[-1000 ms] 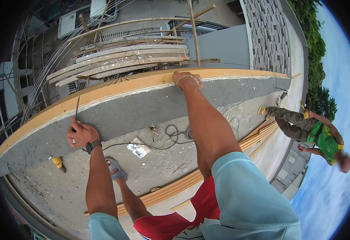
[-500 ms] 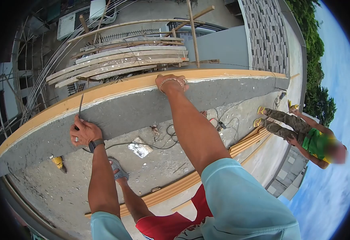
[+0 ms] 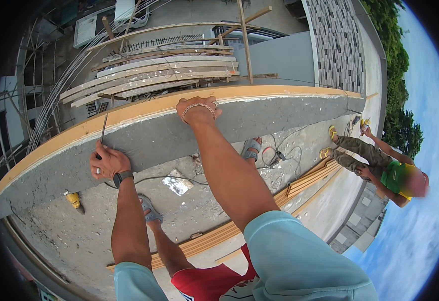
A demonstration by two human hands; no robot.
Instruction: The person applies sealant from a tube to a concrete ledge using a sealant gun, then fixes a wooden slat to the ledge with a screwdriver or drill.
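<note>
A long tan board (image 3: 259, 92) runs along the top of a grey plastered wall (image 3: 279, 111), with a whitish strip where they meet. My left hand (image 3: 110, 161) is closed around a thin, dark, blade-like tool (image 3: 104, 128). The tool points up, and its tip overlaps the board's face. Wearing a watch and a ring, this hand is close against the grey wall. Farther right, my right hand (image 3: 198, 109), with a beaded bracelet, has its fingers curled over the board's edge.
A yellow power tool (image 3: 74, 201) lies below the wall at left. Cables and a white-splattered sheet (image 3: 177, 182) lie on the concrete, near stacked tan boards (image 3: 214, 232). A person (image 3: 395, 175) stands at right. Beyond the wall are planks (image 3: 169, 75) and a drop.
My right hand has slid left along the board, nearer my left hand, which keeps the tool at about the same spot. My right foot now shows below the wall.
</note>
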